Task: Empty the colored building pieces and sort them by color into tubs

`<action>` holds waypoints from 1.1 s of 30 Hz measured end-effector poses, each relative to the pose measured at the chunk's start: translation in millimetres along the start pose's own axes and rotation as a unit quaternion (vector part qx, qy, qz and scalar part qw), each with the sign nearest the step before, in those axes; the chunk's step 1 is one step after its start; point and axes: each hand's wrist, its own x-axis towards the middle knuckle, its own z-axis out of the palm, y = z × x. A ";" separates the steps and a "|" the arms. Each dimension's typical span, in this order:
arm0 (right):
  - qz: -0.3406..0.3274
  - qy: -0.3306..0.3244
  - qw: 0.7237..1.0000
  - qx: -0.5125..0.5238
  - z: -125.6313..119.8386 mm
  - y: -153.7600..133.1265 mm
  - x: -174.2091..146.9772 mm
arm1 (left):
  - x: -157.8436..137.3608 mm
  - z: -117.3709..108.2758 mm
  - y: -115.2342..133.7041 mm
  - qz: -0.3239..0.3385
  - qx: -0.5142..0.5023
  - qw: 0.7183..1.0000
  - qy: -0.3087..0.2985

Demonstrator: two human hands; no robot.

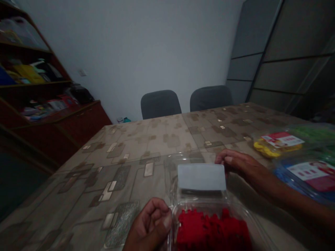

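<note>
A clear plastic clamshell box stands open at the front of the table, its hinged lid tipped back away from me. Red toothed or notched pieces are packed inside; I cannot make out their exact kind. The blank white back of a label shows through the lid. My left hand is closed with thumb and curled fingers on the box's left rim, near the hinge. At the lid's right edge, my right hand has its thumb and fingers pinched on the plastic.
To the right lie more clear boxes, one with yellow pieces, one with blue pieces, and others with green pieces. A patterned cloth covers the table. Two grey chairs stand behind it; a loaded shelf unit is at left.
</note>
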 end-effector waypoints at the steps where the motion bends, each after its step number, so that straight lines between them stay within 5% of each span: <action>1: -0.004 0.002 1.000 -0.020 -1.2 -3.4 -3.6 | -0.9 1.0 0.6 0.005 0.003 1.000 -0.002; 9: -0.019 -0.008 0.992 -0.121 -12.4 -8.4 -34.6 | 3.9 6.7 20.1 0.012 -0.002 0.999 0.050; 16: -0.063 0.003 0.994 -0.091 2.8 -11.9 -15.1 | 29.6 13.7 45.9 -0.013 -0.050 0.997 0.052; 33: -0.053 0.005 0.994 -0.093 1.8 -6.6 -17.2 | 39.8 16.4 49.5 -0.020 -0.088 0.993 0.078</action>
